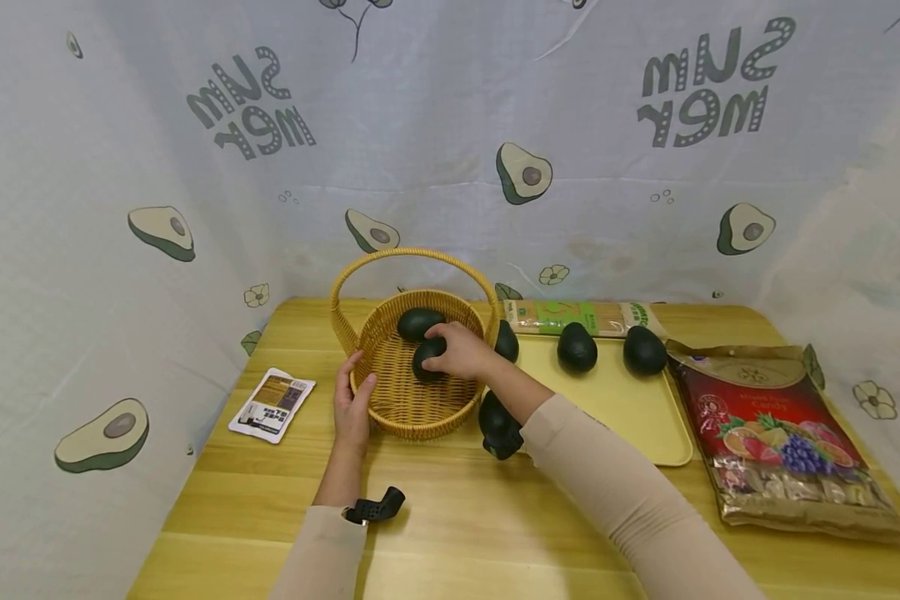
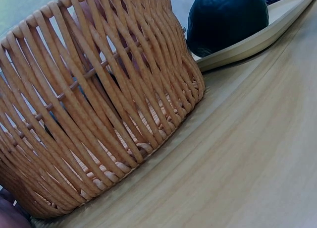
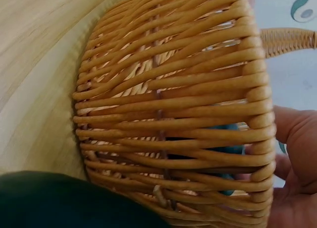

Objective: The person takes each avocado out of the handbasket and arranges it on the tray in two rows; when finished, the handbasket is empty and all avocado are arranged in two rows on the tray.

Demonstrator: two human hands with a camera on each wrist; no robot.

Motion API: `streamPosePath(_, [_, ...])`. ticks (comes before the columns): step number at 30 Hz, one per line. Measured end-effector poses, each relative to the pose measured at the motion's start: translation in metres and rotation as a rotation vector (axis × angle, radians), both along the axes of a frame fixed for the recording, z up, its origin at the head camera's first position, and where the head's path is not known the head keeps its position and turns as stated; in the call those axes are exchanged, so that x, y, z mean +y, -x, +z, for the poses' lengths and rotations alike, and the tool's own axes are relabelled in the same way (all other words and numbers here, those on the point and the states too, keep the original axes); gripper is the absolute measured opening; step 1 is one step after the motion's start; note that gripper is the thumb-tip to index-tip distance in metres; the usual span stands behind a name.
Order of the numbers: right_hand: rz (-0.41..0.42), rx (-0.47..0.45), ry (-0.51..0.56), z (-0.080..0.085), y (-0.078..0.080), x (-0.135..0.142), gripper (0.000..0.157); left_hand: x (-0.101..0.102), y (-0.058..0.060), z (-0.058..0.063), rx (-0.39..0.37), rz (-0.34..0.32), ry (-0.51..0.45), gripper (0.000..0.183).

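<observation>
My right hand [image 1: 461,352] reaches over the rim into a yellow wicker basket [image 1: 420,429] and grips a dark green avocado [image 1: 427,363] low inside it. Another avocado [image 1: 418,322] lies just behind that one in the basket. At the basket's left side my left hand [image 1: 352,408] holds the rim, thumb toward the inside and fingers along the outer wall. The right wrist view shows part of the right hand [image 3: 299,163] beyond the rim, the held avocado half hidden behind the weave.
A pale yellow tray [image 1: 607,408] right of the basket bears avocados, two of them [image 1: 576,348] [image 1: 643,350] toward its back. Noodle-like packaging [image 1: 562,317] lies behind it, a red candy bag [image 1: 780,433] to its right. A small white packet [image 1: 272,405] lies left of the basket.
</observation>
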State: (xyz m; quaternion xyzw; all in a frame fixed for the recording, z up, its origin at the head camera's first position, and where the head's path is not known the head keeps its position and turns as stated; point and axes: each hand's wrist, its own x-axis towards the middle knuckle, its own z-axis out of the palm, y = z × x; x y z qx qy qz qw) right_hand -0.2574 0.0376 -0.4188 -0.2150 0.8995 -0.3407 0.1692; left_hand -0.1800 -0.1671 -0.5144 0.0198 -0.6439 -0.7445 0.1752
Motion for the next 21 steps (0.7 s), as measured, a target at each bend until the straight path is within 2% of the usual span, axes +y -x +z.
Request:
streamPosePath(4, [0.028,0.006,-0.027,-0.0017,-0.0007,-0.0013,0.052,-0.0001,-0.0004,0.0001,0.002,0.000,0.005,0.048])
streamPosePath(16, [0.029,0.002,-0.041,-0.0022,-0.0031,-0.0036,0.049,0.0004,-0.0023,0.0017,0.003,-0.003,0.001,0.049])
streamPosePath(21, [0.040,-0.023,-0.056,-0.0028,-0.0027,-0.0038,0.056,0.0004,-0.0015,0.0012,0.004,-0.008,-0.005,0.049])
